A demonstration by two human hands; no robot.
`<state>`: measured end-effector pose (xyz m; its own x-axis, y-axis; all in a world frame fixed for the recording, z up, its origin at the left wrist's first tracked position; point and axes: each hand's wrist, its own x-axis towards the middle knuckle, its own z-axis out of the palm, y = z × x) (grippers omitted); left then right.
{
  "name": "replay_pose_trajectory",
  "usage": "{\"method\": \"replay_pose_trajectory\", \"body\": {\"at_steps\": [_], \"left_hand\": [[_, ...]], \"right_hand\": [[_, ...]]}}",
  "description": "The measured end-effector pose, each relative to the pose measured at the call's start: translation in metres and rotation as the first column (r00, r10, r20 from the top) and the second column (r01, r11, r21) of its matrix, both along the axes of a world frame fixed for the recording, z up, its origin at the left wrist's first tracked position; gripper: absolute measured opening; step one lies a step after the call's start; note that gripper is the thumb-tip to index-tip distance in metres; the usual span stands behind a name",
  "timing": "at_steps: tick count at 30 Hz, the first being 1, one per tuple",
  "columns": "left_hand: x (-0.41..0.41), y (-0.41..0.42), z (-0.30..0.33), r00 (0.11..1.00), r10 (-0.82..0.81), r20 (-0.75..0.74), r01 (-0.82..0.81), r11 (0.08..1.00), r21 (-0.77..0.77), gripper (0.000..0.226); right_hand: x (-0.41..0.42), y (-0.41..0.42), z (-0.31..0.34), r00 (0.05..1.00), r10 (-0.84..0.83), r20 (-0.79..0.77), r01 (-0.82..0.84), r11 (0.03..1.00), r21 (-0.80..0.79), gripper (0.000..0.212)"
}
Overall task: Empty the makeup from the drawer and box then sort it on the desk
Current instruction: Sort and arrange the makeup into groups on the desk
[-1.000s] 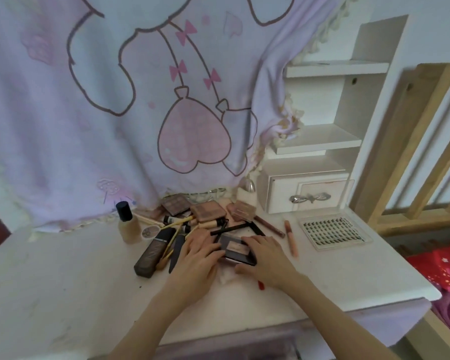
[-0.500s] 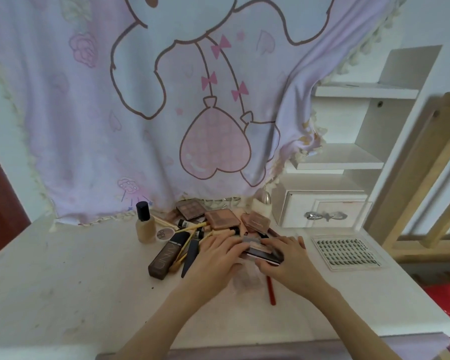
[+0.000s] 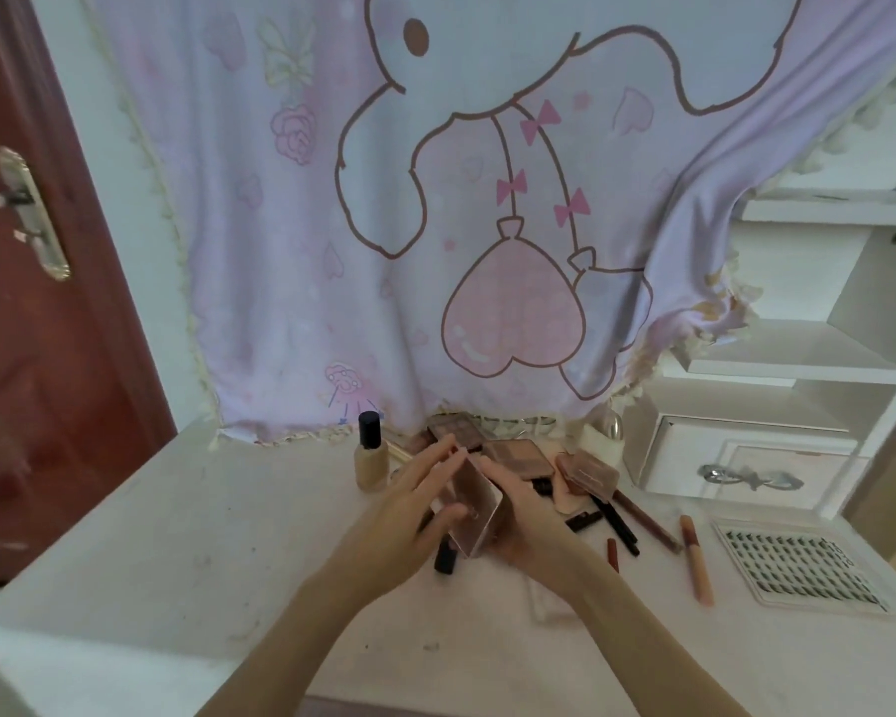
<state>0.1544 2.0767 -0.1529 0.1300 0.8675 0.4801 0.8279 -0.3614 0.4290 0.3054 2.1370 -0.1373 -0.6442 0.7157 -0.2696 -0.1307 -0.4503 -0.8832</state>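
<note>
Both hands held one rose-gold compact (image 3: 474, 504) tilted on edge above the desk (image 3: 203, 551). Left hand (image 3: 409, 514) had its thumb on the near face and its fingers spread along the far edge; right hand (image 3: 526, 520) cupped the compact from the right, fingers curled behind it, though how far they wrapped was hard to tell.

Counted on the desk: one foundation bottle (image 3: 370, 455) with a black cap, upright, just left of the hands. Three brownish palettes in the pile behind the hands: one (image 3: 453, 429) at the back by the curtain hem, one (image 3: 518, 458) beside it, one (image 3: 593, 473) tilted further right. One dark tube (image 3: 445, 556) lay under the compact, partly hidden. One peach lip gloss tube (image 3: 697, 561) lay alone, right of the pile. One small red stick (image 3: 612, 553) and two dark pencils (image 3: 616, 525) lay between the pile and the gloss. One clear lash tray (image 3: 803, 566) sat at far right. One small white drawer (image 3: 746, 465) with a bow handle was closed, behind the tray.
</note>
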Motion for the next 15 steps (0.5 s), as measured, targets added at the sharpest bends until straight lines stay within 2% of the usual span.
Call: {"method": "replay_pose_trajectory", "body": {"at_steps": [2, 4, 6, 8, 11, 13, 15], "left_hand": [[-0.010, -0.008, 0.000, 0.997, -0.005, 0.073, 0.022, 0.973, -0.231, 0.071], [-0.017, -0.016, 0.000, 0.992, 0.017, 0.126, 0.023, 0.951, -0.308, 0.079], [-0.022, -0.023, 0.003, 0.981, 0.019, 0.191, 0.037, 0.956, -0.289, 0.076], [-0.028, -0.029, 0.008, 0.969, 0.035, 0.243, 0.035, 0.961, -0.275, 0.064], [-0.037, -0.037, 0.013, 0.941, 0.130, 0.311, -0.054, 0.969, -0.241, 0.044], [-0.042, -0.040, 0.016, 0.923, 0.173, 0.343, -0.105, 0.972, -0.209, 0.038], [-0.044, -0.042, 0.021, 0.908, 0.170, 0.382, -0.100, 0.976, -0.195, 0.041]], "right_hand": [[-0.019, 0.002, -0.002, 0.999, 0.044, 0.003, -0.044, 0.999, -0.006, 0.069], [-0.035, 0.002, -0.003, 0.996, 0.092, -0.007, -0.092, 0.996, 0.021, 0.069], [-0.044, -0.002, -0.002, 0.989, 0.144, 0.013, -0.145, 0.986, 0.085, 0.065], [-0.049, -0.005, -0.001, 0.983, 0.181, 0.012, -0.181, 0.973, 0.145, 0.064], [-0.056, -0.008, -0.001, 0.985, 0.164, 0.056, -0.173, 0.956, 0.238, 0.061], [-0.061, -0.013, 0.006, 0.982, 0.151, 0.113, -0.182, 0.918, 0.351, 0.043], [-0.065, -0.014, 0.010, 0.979, 0.147, 0.144, -0.194, 0.894, 0.404, 0.019]]}}
